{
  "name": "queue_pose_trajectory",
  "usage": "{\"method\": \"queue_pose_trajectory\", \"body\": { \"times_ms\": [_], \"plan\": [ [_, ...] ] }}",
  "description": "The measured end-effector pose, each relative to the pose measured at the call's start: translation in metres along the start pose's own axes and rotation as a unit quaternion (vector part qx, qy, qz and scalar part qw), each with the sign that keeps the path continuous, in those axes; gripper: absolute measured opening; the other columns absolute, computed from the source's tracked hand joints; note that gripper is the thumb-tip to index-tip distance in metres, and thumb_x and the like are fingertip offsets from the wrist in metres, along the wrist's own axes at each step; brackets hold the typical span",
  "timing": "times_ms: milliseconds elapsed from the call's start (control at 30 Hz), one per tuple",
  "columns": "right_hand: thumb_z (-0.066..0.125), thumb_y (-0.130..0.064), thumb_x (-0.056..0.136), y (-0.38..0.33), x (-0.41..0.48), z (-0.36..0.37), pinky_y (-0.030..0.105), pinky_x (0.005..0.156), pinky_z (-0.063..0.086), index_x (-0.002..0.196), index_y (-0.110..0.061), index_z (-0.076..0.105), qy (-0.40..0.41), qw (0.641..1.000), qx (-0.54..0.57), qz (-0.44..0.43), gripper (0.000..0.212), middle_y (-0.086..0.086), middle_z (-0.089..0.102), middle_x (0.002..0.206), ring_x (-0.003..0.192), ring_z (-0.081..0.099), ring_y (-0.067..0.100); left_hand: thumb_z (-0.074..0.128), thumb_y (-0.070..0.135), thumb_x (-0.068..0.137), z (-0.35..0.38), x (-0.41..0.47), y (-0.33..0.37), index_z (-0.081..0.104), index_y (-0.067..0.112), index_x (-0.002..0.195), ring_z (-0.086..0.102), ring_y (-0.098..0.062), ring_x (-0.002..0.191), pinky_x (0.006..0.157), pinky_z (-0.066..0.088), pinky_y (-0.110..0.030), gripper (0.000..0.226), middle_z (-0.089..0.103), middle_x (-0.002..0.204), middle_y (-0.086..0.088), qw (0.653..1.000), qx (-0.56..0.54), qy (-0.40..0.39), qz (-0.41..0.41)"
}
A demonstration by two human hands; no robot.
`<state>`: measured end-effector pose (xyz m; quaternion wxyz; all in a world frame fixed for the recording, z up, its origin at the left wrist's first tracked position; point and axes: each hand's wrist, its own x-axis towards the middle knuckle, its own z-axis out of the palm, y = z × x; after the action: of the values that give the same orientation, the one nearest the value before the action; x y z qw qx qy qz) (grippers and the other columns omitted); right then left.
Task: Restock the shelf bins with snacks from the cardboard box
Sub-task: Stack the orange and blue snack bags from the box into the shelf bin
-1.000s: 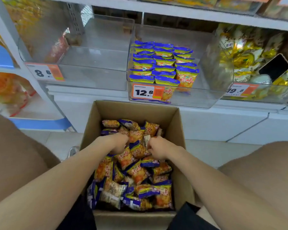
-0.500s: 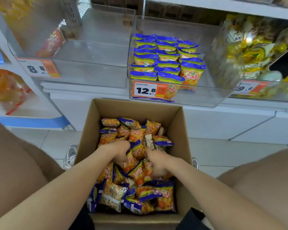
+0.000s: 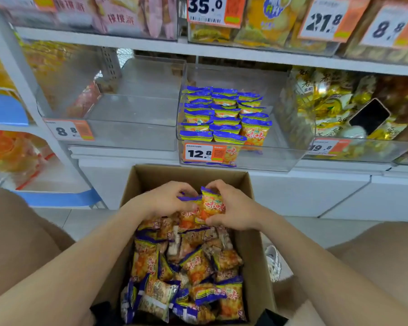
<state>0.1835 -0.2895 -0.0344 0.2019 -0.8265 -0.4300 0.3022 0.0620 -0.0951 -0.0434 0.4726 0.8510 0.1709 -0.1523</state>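
We're over the far end of the box (image 3: pixel 254 267). The left hand (image 3: pixel 167 203) and right hand (image 3: pixel 233 208) have their fingers curled round a small bunch of packets (image 3: pixel 211 204), pinched between them just above the heap. The middle bin (image 3: pixel 269 158) holds neat rows (image 3: pixel 224 114) with room beside them, and the left bin (image 3: pixel 132 135) looks bare. With the box this full, we reckon most of the restocking lies ahead.

- Left hand (image 3: pixel 167 203) and right hand (image 3: pixel 233 209) grip snack packets (image 3: pixel 209 204) together above the box (image 3: pixel 252 243)
- More packets fill the box
- Behind it, a clear bin (image 3: pixel 257 158) holds packets stacked in rows
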Motion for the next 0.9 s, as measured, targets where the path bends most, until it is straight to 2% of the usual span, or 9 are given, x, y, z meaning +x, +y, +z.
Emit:
{"method": "queue_pose_trajectory", "body": {
  "times_ms": [133, 300, 367, 467, 600, 700, 767, 833, 900],
  "plan": [
    [0.089, -0.049, 0.079, -0.018, -0.017, -0.025, 0.024, 0.078, 0.052, 0.132, -0.027, 0.046, 0.027, 1.0, 0.014, 0.0, 0.072, -0.013, 0.059, 0.115, 0.098, 0.062, 0.004, 0.078, 0.03, 0.092, -0.018, -0.018, 0.029, 0.067, 0.032, 0.126, 0.074, -0.018, 0.096, 0.08, 0.065, -0.039, 0.035, 0.069, 0.118, 0.003, 0.998, -0.06, 0.003, 0.006],
    [0.084, -0.057, 0.078, -0.026, -0.03, -0.048, 0.035, 0.1, 0.056, 0.143, -0.033, 0.041, 0.03, 0.978, 0.208, -0.006, 0.081, -0.015, 0.068, 0.126, 0.112, 0.068, 0.004, 0.079, 0.029, 0.09, -0.028, -0.032, 0.057, 0.069, 0.037, 0.119, 0.072, -0.004, 0.087, 0.065, 0.057, -0.025, 0.031, 0.075, 0.103, 0.012, 0.988, -0.11, 0.101, 0.045],
    [0.071, -0.061, 0.082, -0.03, -0.031, -0.055, 0.032, 0.094, 0.053, 0.135, -0.041, 0.05, 0.04, 0.962, 0.271, -0.008, 0.06, -0.02, 0.07, 0.12, 0.108, 0.068, 0.002, 0.082, 0.04, 0.087, -0.031, -0.037, 0.069, 0.068, 0.04, 0.118, 0.069, 0.0, 0.091, 0.067, 0.052, -0.023, 0.034, 0.072, 0.109, 0.017, 0.979, -0.135, 0.14, 0.066],
    [0.053, -0.049, 0.084, -0.034, -0.032, -0.069, 0.032, 0.073, 0.043, 0.098, -0.043, 0.061, 0.078, 0.937, 0.339, 0.002, 0.017, -0.018, 0.066, 0.084, 0.082, 0.061, 0.009, 0.082, 0.04, 0.088, -0.031, -0.042, 0.086, 0.068, 0.039, 0.117, 0.063, 0.003, 0.098, 0.072, 0.047, -0.018, 0.033, 0.068, 0.111, 0.02, 0.961, -0.168, 0.194, 0.104],
    [0.065, -0.046, 0.088, -0.033, -0.037, -0.094, 0.034, 0.073, 0.045, 0.097, -0.028, 0.064, 0.194, 0.91, 0.366, -0.037, 0.02, 0.0, 0.063, 0.089, 0.082, 0.06, 0.015, 0.079, 0.037, 0.091, -0.034, -0.04, 0.1, 0.068, 0.035, 0.118, 0.069, 0.004, 0.1, 0.072, 0.053, -0.014, 0.029, 0.075, 0.11, 0.016, 0.932, -0.204, 0.266, 0.136],
    [0.072, -0.034, 0.098, -0.024, -0.039, -0.118, 0.035, 0.071, 0.052, 0.11, -0.02, 0.07, 0.336, 0.878, 0.329, -0.09, 0.019, -0.002, 0.07, 0.088, 0.077, 0.065, 0.012, 0.075, 0.035, 0.094, -0.037, -0.037, 0.107, 0.066, 0.04, 0.118, 0.07, 0.001, 0.102, 0.071, 0.056, -0.012, 0.026, 0.074, 0.112, 0.017, 0.922, -0.193, 0.297, 0.157],
    [0.076, -0.033, 0.094, -0.011, -0.035, -0.136, 0.044, 0.079, 0.061, 0.116, -0.023, 0.071, 0.417, 0.867, 0.253, -0.099, 0.025, -0.005, 0.077, 0.096, 0.087, 0.074, 0.015, 0.072, 0.035, 0.096, -0.039, -0.036, 0.112, 0.063, 0.044, 0.114, 0.07, 0.004, 0.1, 0.072, 0.055, -0.013, 0.022, 0.073, 0.11, 0.021, 0.927, -0.148, 0.3, 0.171],
    [0.081, -0.04, 0.089, 0.0, -0.03, -0.152, 0.048, 0.082, 0.062, 0.116, -0.022, 0.071, 0.465, 0.864, 0.173, -0.081, 0.034, -0.007, 0.078, 0.098, 0.091, 0.075, 0.014, 0.07, 0.036, 0.098, -0.041, -0.034, 0.117, 0.06, 0.042, 0.121, 0.07, 0.003, 0.097, 0.072, 0.056, -0.014, 0.026, 0.072, 0.111, 0.02, 0.933, -0.095, 0.299, 0.176],
    [0.084, -0.049, 0.085, 0.005, -0.029, -0.167, 0.042, 0.081, 0.061, 0.112, -0.021, 0.07, 0.485, 0.87, 0.072, -0.051, 0.041, -0.009, 0.077, 0.096, 0.086, 0.072, 0.009, 0.069, 0.038, 0.098, -0.044, -0.03, 0.12, 0.057, 0.04, 0.125, 0.069, 0.003, 0.097, 0.069, 0.052, -0.009, 0.03, 0.069, 0.112, 0.022, 0.935, -0.028, 0.307, 0.176]
  ]
}}
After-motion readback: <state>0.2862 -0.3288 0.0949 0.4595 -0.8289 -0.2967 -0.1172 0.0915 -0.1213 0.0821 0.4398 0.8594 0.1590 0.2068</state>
